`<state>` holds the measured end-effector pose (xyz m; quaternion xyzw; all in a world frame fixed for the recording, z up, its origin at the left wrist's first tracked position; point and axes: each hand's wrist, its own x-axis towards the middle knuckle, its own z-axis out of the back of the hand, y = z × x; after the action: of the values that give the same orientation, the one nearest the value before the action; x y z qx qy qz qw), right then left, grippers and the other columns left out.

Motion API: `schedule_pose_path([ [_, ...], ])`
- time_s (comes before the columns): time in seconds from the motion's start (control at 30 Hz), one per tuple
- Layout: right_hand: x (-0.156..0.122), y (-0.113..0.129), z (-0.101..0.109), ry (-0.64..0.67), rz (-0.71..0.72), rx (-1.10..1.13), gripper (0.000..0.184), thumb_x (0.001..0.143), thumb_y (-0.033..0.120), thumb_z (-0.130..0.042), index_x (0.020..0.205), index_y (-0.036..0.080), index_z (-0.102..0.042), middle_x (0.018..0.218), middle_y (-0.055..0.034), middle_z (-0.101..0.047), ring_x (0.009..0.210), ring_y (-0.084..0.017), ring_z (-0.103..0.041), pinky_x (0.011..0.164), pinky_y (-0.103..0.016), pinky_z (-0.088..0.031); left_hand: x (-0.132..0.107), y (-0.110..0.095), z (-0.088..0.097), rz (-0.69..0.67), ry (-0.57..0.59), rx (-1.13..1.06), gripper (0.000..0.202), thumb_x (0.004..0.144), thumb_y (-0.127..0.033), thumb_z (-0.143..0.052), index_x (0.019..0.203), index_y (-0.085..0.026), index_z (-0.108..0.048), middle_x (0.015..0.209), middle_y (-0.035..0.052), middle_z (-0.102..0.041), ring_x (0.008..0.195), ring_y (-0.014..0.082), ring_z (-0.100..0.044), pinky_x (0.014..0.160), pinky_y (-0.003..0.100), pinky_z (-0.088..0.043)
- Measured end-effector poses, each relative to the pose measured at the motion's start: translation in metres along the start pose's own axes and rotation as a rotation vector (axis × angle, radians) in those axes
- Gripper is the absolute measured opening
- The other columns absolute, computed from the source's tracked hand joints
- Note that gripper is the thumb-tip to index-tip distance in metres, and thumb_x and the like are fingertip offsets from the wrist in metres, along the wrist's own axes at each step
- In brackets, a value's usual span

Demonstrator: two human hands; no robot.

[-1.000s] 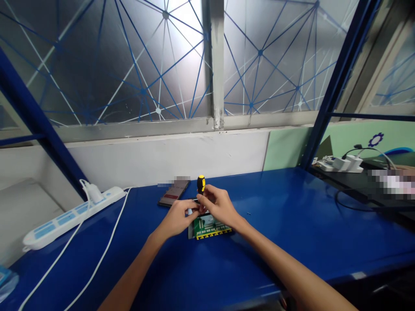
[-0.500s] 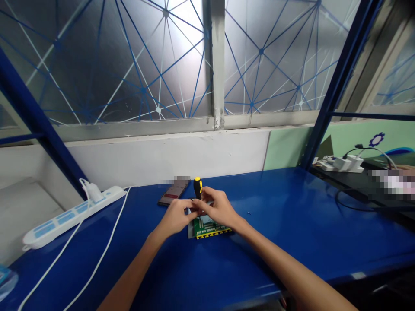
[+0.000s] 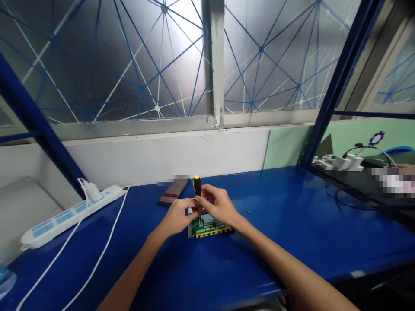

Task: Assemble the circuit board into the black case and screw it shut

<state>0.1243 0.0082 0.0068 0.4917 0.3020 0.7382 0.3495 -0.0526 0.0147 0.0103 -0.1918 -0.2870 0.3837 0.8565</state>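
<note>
A screwdriver (image 3: 197, 185) with a black and yellow handle stands upright over a green circuit board (image 3: 212, 228). My right hand (image 3: 220, 205) is closed, its thumb and fingers gripping the screwdriver low on the handle. My left hand (image 3: 178, 215) meets it at the board's far left part, with fingertips pinched together near the screwdriver's lower end. What those fingertips hold, if anything, is hidden. Yellow strips line the board's near edge, and a grey plate shows along its left side. The screwdriver's tip is out of sight behind my fingers.
A phone (image 3: 173, 192) lies behind my left hand on the blue table (image 3: 292, 224). Tiny screws (image 3: 248, 212) rest right of the board. A white power strip (image 3: 71, 216) with trailing cables is at left. Chargers (image 3: 348, 162) and part of another person's hand appear far right.
Both hands stay at the board with the screwdriver upright. My right fingers have shifted only slightly around the handle, and the whole view has moved a little.
</note>
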Motion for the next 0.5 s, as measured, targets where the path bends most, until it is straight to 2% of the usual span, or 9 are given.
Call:
schedule_pose_path([
  [0.13,0.001,-0.002,0.001,-0.061,-0.007,0.053,0.016,0.089,0.034,-0.055,0.095,0.019,-0.059,0.07,0.0005,-0.061,0.064,-0.015,-0.062,0.06,-0.028,-0.05,-0.001,-0.004,0.004,-0.021,0.018,0.001,0.014,0.085,-0.02,-0.058,0.081,-0.017,-0.072,0.083,0.0024,-0.072,0.078,0.0181,-0.065,0.073,0.026,-0.046],
  [0.27,0.002,-0.001,0.002,-0.099,-0.021,0.116,0.018,0.089,0.035,-0.055,0.096,0.019,-0.059,0.067,0.0016,-0.06,0.061,-0.014,-0.062,0.058,-0.028,-0.05,-0.001,-0.002,0.004,-0.014,0.062,-0.009,0.015,0.079,-0.016,-0.063,0.092,-0.018,-0.072,0.089,0.0022,-0.072,0.082,0.0188,-0.064,0.077,0.027,-0.046],
  [0.4,0.003,0.006,0.004,-0.116,-0.024,0.201,0.019,0.089,0.037,-0.055,0.095,0.019,-0.058,0.063,0.0025,-0.059,0.056,-0.013,-0.062,0.056,-0.028,-0.051,-0.001,0.001,0.002,0.014,0.045,-0.009,0.009,0.08,-0.017,-0.063,0.084,-0.018,-0.072,0.081,0.0015,-0.071,0.076,0.0176,-0.064,0.074,0.026,-0.046],
  [0.5,0.007,0.012,0.017,-0.172,-0.01,0.236,0.02,0.088,0.039,-0.056,0.09,0.019,-0.056,0.063,0.0024,-0.059,0.054,-0.012,-0.061,0.055,-0.028,-0.052,0.0,0.003,0.001,0.009,0.005,-0.013,0.012,0.083,-0.022,-0.063,0.085,-0.019,-0.074,0.083,0.0028,-0.072,0.077,0.0178,-0.064,0.072,0.026,-0.047],
])
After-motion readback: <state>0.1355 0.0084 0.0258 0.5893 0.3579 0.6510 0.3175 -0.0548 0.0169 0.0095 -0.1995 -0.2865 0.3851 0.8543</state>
